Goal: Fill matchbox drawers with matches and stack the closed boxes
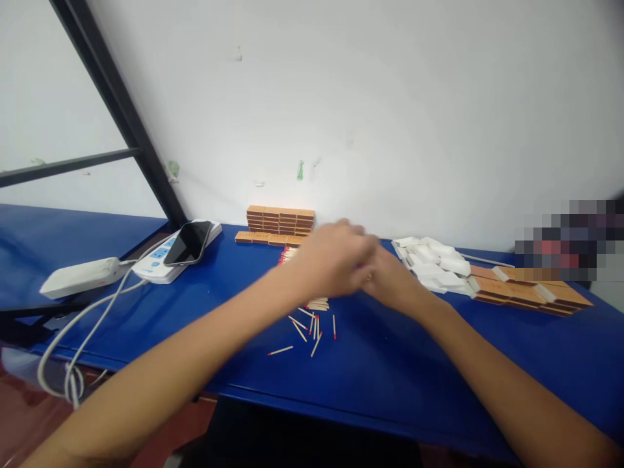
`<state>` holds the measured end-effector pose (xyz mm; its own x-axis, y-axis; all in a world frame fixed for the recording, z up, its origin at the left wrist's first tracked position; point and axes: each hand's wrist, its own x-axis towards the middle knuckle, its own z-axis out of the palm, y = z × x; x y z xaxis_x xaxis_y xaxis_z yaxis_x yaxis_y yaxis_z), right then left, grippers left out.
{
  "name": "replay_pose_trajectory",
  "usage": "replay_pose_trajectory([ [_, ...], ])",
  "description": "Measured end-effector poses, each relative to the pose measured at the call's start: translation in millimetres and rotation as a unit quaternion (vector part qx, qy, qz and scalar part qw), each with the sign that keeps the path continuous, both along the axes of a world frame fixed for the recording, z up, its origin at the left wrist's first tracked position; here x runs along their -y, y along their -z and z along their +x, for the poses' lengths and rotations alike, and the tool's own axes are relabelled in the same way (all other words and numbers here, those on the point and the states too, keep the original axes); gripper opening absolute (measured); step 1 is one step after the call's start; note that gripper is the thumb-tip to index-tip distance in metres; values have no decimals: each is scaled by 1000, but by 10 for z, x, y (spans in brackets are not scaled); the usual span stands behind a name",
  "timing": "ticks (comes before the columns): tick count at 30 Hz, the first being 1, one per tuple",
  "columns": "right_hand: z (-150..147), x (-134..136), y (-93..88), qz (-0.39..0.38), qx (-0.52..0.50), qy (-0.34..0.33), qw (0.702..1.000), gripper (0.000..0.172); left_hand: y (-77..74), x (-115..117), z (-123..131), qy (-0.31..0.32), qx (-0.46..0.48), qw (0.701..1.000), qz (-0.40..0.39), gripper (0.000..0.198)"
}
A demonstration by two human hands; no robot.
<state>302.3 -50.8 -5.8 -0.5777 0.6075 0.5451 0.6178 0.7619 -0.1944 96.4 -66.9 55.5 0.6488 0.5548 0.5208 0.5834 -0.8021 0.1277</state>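
Note:
My left hand (335,259) and my right hand (387,276) meet above the middle of the blue table, fingers curled together. Motion smears them, and whatever they hold is hidden. Under and behind my left hand lies a pile of red-tipped matches (318,304), partly covered by it. Several loose matches (314,325) are scattered in front of the pile. At the wall stands a stack of orange matchboxes (280,221), with a low row of them (260,238) before it. White matchbox trays (429,263) are heaped to the right of my right hand.
Orange matchbox sleeves (511,292) lie stacked at the right of the blue table (370,377). On the left, a black phone (188,242) rests on a white power strip (163,266). A white adapter (80,276) and looping cables (100,318) lie near a black metal frame (117,110).

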Motion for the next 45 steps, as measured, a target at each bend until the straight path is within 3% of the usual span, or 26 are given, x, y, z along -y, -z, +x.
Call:
replay_pose_trajectory([
  [5, -44, 65, -34, -10, -17, 9, 1000, 34, 103, -203, -478, -1, -30, 1000, 9, 49],
  [10, -130, 83, 18, -31, -13, 3, 999, 34, 339, -284, -607, 41, -31, 997, -60, 31],
  [12, -149, 105, 16, -33, -27, 25, 999, 33, 378, -311, -632, 39, 0, 996, -81, 29],
  [15, -151, 180, -51, -55, -51, 81, 994, 19, 395, -368, -724, 16, 34, 996, -85, 28],
  [18, -142, 278, -159, -194, 15, 43, 980, 13, 417, -415, -833, -10, 54, 996, -70, 29],
  [21, -152, 340, -227, -344, 82, -49, 934, 12, 477, -423, -887, -6, 71, 996, -61, 30],
  [25, -176, 351, -237, -420, 100, -77, 899, 10, 569, -405, -900, 13, 75, 997, -30, 33],
  [31, -201, 423, -239, -423, 143, -11, 895, 12, 627, -417, -944, 4, 62, 998, 8, 35],
  [37, -369, 538, -167, -356, 133, 63, 923, 16, 639, -378, -915, 14, 66, 997, 39, 33],
  [45, -602, 665, -63, -321, 92, 147, 931, 33, 625, -320, -894, 7, 44, 998, 44, 34],
])
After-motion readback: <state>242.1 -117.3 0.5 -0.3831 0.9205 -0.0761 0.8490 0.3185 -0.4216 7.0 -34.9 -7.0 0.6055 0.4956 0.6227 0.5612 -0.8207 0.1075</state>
